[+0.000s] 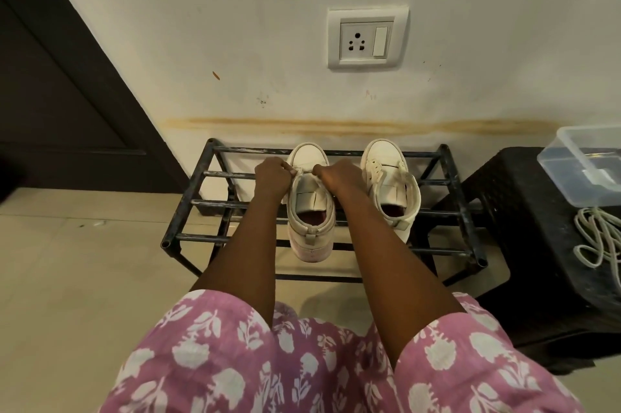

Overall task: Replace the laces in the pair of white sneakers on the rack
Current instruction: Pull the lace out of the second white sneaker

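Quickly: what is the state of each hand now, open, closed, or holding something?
Left hand: closed, pinching the lace of a white sneaker.
Right hand: closed, pinching the same lace.

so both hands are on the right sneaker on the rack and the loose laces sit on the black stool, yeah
Not quite. The head view shows the left hand and right hand pinching the lace of the left sneaker, not the right sneaker. The loose laces do sit on the black stool.
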